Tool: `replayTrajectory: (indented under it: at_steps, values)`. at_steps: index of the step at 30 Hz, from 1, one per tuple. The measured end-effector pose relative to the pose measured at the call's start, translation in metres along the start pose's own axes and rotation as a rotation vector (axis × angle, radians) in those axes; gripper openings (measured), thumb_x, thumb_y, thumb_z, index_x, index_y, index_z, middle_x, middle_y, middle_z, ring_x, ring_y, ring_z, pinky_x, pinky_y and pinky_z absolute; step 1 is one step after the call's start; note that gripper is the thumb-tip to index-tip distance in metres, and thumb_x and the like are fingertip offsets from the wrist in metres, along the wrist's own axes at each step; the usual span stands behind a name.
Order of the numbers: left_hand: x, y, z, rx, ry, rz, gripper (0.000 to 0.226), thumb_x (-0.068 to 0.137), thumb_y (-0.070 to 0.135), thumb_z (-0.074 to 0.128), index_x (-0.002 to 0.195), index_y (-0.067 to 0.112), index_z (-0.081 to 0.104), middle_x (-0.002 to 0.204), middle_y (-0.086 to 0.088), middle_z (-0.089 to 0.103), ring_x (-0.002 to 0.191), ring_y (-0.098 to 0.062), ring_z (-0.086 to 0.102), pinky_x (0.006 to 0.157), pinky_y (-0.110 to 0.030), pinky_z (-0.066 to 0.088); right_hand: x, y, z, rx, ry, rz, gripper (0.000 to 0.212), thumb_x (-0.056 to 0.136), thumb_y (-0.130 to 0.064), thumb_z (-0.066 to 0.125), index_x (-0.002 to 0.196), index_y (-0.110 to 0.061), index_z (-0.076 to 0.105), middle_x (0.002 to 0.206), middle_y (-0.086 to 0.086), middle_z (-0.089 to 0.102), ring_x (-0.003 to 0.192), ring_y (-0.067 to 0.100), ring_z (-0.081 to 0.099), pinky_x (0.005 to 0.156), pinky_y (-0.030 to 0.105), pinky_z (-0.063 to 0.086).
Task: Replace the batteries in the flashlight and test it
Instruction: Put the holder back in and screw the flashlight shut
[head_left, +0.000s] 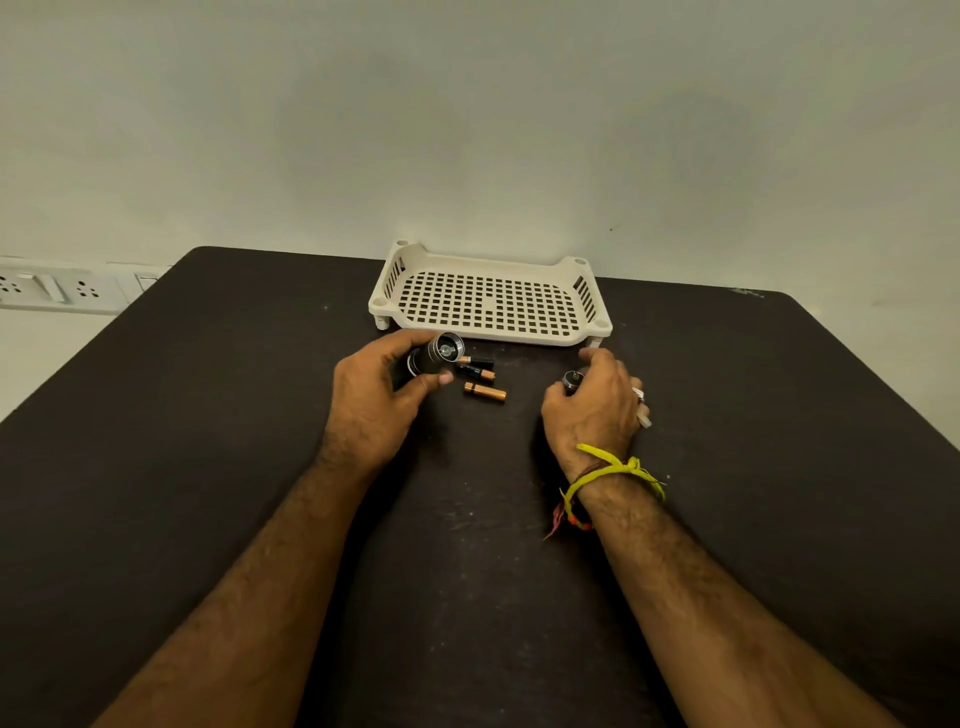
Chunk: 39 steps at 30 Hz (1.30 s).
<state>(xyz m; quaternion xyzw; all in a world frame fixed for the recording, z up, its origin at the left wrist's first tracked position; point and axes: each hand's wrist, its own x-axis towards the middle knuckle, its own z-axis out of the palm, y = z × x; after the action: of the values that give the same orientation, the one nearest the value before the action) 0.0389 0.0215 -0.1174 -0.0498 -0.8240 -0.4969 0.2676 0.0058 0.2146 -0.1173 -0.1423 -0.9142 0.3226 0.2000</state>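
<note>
My left hand (376, 402) grips a short black flashlight body (435, 356), its open end turned toward the right. Just right of that end lie three copper-and-black batteries on the dark table: one (471, 360) touching the opening side, one (476, 372) below it, and one (484, 391) nearest me. My right hand (595, 408) is closed around a small black flashlight cap (571, 380), only partly visible between the fingers, held low over the table to the right of the batteries.
A white perforated plastic tray (597, 317) stands at the table's far edge, just beyond both hands. A white socket strip (62, 288) runs along the wall at far left. The dark table (208, 415) extends wide on both sides.
</note>
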Motion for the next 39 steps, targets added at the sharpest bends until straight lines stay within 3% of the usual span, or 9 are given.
replayTrajectory:
  at_steps: [6,12,17,19,22,24,29,34,39]
  values:
    - [0.004,-0.003,-0.003,-0.027,-0.004,-0.097,0.046,0.076,0.02,0.085,0.114,0.033,0.063,0.113,0.02,0.065,0.107,0.011,0.058,0.094,-0.012,0.044,0.001,0.0,0.0,0.248,0.013,-0.079,0.038,0.083,-0.012,0.077,0.117,-0.018,0.062,0.108,0.002,0.069,0.105,0.023,0.063,0.095,0.043,0.054]
    - [0.001,0.0,-0.003,-0.082,-0.028,-0.011,0.037,0.079,0.019,0.083,0.109,0.029,0.064,0.101,0.033,0.066,0.103,0.017,0.059,0.086,0.0,0.043,-0.016,-0.016,-0.001,0.64,0.023,-0.291,0.036,0.08,-0.004,0.079,0.109,-0.015,0.06,0.103,-0.001,0.066,0.091,0.012,0.07,0.078,0.025,0.062]
    - [0.004,-0.002,-0.008,-0.268,-0.083,-0.053,0.033,0.082,0.015,0.08,0.107,0.034,0.069,0.108,0.02,0.071,0.107,-0.005,0.067,0.092,-0.023,0.055,-0.02,-0.02,0.001,0.87,-0.04,-0.292,0.027,0.083,-0.003,0.078,0.105,-0.014,0.066,0.099,-0.007,0.071,0.094,0.002,0.07,0.08,0.013,0.055]
    - [0.004,-0.002,-0.01,-0.301,-0.122,-0.068,0.035,0.082,0.013,0.08,0.107,0.036,0.069,0.108,0.021,0.072,0.107,-0.004,0.067,0.092,-0.022,0.055,-0.021,-0.021,0.002,0.925,-0.053,-0.302,0.024,0.087,-0.002,0.074,0.107,-0.014,0.068,0.103,-0.005,0.071,0.099,0.004,0.07,0.084,0.015,0.055]
    - [0.005,-0.004,-0.01,-0.263,-0.173,-0.065,0.035,0.081,0.011,0.081,0.113,0.023,0.071,0.112,0.019,0.072,0.11,-0.002,0.066,0.095,-0.02,0.053,-0.022,-0.023,0.003,0.893,-0.014,-0.403,0.021,0.094,0.001,0.063,0.112,-0.009,0.067,0.113,0.004,0.065,0.112,0.023,0.066,0.097,0.039,0.056]
    - [0.005,-0.006,-0.009,-0.249,-0.177,-0.062,0.036,0.08,0.009,0.081,0.113,0.021,0.072,0.112,0.017,0.073,0.11,-0.002,0.066,0.096,-0.021,0.053,-0.024,-0.024,0.004,0.864,-0.015,-0.483,0.024,0.095,0.001,0.059,0.117,-0.008,0.066,0.117,0.004,0.061,0.112,0.028,0.065,0.096,0.044,0.057]
    - [0.006,-0.008,-0.009,-0.186,-0.178,-0.055,0.036,0.077,0.01,0.083,0.111,0.017,0.073,0.109,0.009,0.074,0.109,-0.007,0.067,0.099,-0.033,0.054,-0.033,-0.027,0.007,1.0,-0.133,-0.45,0.034,0.087,-0.004,0.074,0.116,-0.017,0.061,0.11,0.001,0.07,0.103,0.016,0.071,0.086,0.024,0.058]
    - [0.007,-0.007,-0.008,-0.156,-0.178,-0.045,0.037,0.077,0.011,0.083,0.112,0.015,0.073,0.111,0.005,0.074,0.109,-0.01,0.068,0.099,-0.039,0.054,-0.029,-0.024,0.009,1.01,-0.174,-0.386,0.026,0.086,-0.003,0.076,0.109,-0.012,0.07,0.106,0.004,0.073,0.098,0.017,0.073,0.085,0.031,0.06]
    - [0.006,-0.007,-0.01,-0.188,-0.146,-0.023,0.04,0.076,0.012,0.084,0.114,0.017,0.073,0.113,0.005,0.073,0.11,-0.009,0.067,0.099,-0.03,0.054,-0.026,-0.023,0.007,1.008,-0.23,-0.402,0.03,0.088,0.003,0.07,0.116,-0.01,0.071,0.115,0.007,0.07,0.11,0.017,0.069,0.094,0.03,0.057]
